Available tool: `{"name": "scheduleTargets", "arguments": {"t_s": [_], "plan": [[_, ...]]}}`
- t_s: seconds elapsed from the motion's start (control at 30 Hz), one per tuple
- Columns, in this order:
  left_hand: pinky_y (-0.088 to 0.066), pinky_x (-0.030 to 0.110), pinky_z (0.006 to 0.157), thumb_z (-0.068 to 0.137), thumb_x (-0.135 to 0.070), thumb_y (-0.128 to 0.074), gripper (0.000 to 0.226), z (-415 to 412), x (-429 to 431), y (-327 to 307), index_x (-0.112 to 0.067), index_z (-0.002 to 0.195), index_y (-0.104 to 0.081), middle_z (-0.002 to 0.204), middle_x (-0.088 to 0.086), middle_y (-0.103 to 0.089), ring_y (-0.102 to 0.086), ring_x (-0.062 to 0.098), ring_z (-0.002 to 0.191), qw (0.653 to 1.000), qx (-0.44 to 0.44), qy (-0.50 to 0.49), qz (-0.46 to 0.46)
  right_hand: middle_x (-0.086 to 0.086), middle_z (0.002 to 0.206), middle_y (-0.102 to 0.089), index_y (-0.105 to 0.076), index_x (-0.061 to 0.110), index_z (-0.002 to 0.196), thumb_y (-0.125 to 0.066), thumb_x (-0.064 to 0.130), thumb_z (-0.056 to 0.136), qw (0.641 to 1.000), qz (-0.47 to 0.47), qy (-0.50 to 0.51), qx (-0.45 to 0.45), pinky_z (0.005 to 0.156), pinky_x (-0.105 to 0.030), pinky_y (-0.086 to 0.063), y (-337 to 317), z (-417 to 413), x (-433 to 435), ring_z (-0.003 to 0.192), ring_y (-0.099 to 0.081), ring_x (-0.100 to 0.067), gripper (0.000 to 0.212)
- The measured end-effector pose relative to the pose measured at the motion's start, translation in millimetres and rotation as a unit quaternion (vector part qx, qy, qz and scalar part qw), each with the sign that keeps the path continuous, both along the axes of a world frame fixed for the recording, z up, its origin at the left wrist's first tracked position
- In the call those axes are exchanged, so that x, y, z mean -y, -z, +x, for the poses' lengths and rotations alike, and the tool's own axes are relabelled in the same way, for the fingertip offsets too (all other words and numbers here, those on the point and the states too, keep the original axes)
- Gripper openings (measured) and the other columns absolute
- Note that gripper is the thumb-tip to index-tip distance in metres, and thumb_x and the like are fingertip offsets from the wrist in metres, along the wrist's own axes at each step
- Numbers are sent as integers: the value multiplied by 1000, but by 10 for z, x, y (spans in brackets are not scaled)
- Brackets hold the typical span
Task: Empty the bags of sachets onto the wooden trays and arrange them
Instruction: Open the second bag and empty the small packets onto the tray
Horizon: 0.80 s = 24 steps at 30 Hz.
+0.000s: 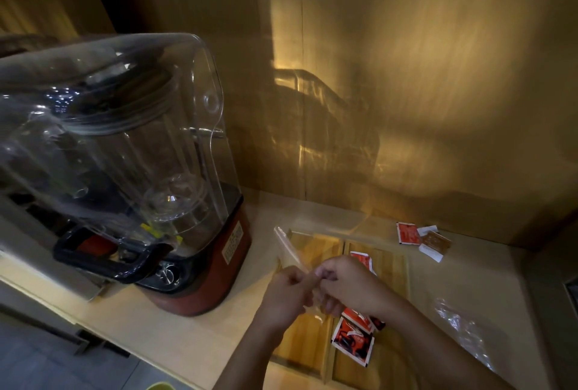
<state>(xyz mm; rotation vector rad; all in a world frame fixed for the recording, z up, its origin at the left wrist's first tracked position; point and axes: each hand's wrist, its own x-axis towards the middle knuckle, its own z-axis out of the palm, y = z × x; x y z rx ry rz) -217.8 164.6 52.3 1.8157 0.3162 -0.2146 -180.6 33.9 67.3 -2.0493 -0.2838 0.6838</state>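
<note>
My left hand (pixel 286 296) and my right hand (pixel 347 286) meet above the wooden trays (pixel 305 339), both pinching a clear plastic bag (pixel 289 249) that sticks up and to the left from my fingers. Red sachets (pixel 353 341) lie on the right tray (pixel 391 280) below my right wrist, and another red sachet (pixel 362 260) shows just behind my right hand. A red sachet (pixel 407 233) and a brown sachet (pixel 435 243) rest on the counter past the trays near the wall. The image is blurred.
A large blender (pixel 125 170) with a clear cover and red base stands on the counter left of the trays. A crumpled clear plastic bag (pixel 463 330) lies on the counter to the right. A wood-panel wall (pixel 406 77) closes the back.
</note>
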Motion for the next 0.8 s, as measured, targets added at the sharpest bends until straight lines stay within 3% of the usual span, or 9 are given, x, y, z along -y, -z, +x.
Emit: {"name": "scheduleTargets", "arguments": {"t_s": [0.13, 0.33, 0.5, 0.63, 0.73, 0.8], "plan": [[-43, 15, 49, 90, -20, -57, 24, -12, -63, 0, -16, 66, -55, 60, -4, -60, -56, 7, 58, 999, 3, 10, -44, -7, 65, -63, -59, -7, 94, -49, 3, 90, 999, 38, -8, -35, 45, -22, -51, 6, 26, 34, 49, -62, -11, 15], [-44, 14, 52, 91, -14, -56, 23, -13, -76, -9, -17, 68, -58, 60, -5, -61, -57, 3, 55, 999, -15, 42, -23, -1, 54, -59, -58, 11, 73, -57, 17, 86, 1000, -12, -21, 7, 44, -22, -45, 1, 33, 49, 42, -55, -10, 14], [-41, 22, 58, 81, -2, -58, 27, 9, -102, -9, -18, 59, -56, 60, 1, -58, -51, 10, 57, 997, -19, 63, 43, 4, 59, -54, -61, 10, 71, -62, 19, 75, 987, -113, -48, 101, 55, -28, -39, 31, 47, -3, 57, -52, -11, 10], [-37, 23, 54, 77, -11, -62, 24, -13, -53, -63, -19, 57, -50, 59, -1, -54, -48, 10, 55, 989, -14, 56, 138, 4, 60, -50, -41, 22, 57, -61, 27, 76, 973, -167, -28, 154, 59, -31, -38, 13, 42, -8, 65, -53, -18, 28], [-31, 24, 48, 77, -21, -62, 27, -29, 18, -94, -21, 58, -43, 62, -4, -49, -47, 13, 58, 967, 3, 16, 256, -2, 69, -56, -48, 20, 65, -59, 30, 77, 962, -213, -34, 166, 63, -33, -41, 8, 37, -32, 72, -57, -22, 20], [-31, 24, 49, 76, -16, -62, 19, -43, 59, -111, -22, 69, -44, 74, -4, -50, -49, 14, 67, 959, 9, 13, 282, -5, 77, -60, -54, 17, 76, -61, 28, 77, 966, -217, -57, 127, 66, -37, -46, 17, 36, -48, 78, -61, -24, 13]]}}
